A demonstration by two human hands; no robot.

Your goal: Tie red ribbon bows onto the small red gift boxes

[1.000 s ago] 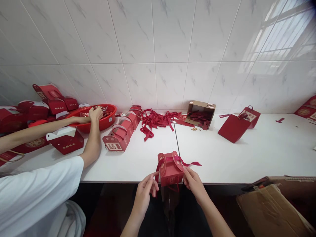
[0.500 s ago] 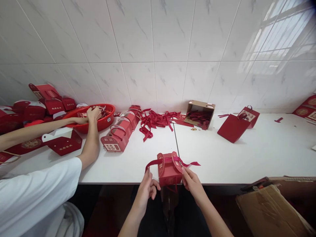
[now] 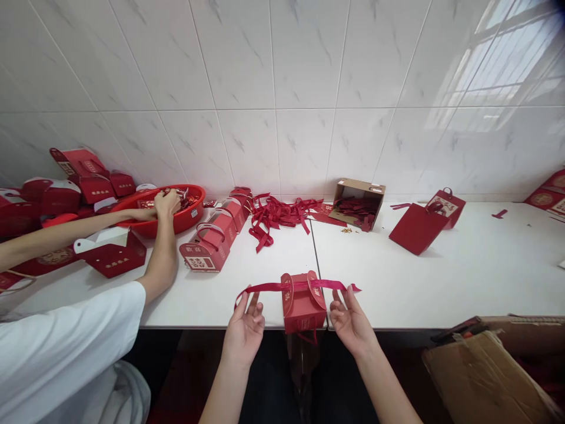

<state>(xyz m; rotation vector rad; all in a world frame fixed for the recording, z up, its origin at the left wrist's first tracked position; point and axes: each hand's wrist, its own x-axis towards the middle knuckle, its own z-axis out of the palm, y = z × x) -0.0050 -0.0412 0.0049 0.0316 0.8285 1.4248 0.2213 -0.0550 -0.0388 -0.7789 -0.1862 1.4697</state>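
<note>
A small red gift box (image 3: 304,312) with curved flaps stands upright at the table's front edge before me. A dark-red ribbon (image 3: 267,287) runs through the top of the box and stretches out to both sides. On its left end is my left hand (image 3: 245,330), palm up, with the ribbon between its fingertips. My right hand (image 3: 352,323) has its fingers at the ribbon's right end, also palm up. Some red cord or ribbon hangs below the front of the box.
Loose ribbons (image 3: 282,219) lie in a heap behind the box. A row of finished-looking red boxes (image 3: 214,238) stands left. A co-worker's arms (image 3: 161,247) reach into a red basin (image 3: 189,219). A small carton (image 3: 375,206) lies at the back; a large carton (image 3: 481,377) stands right.
Both hands have moved outward from the box along the ribbon. The ribbon's left side now stretches farther left and lies flatter. The right hand has left the side of the box.
</note>
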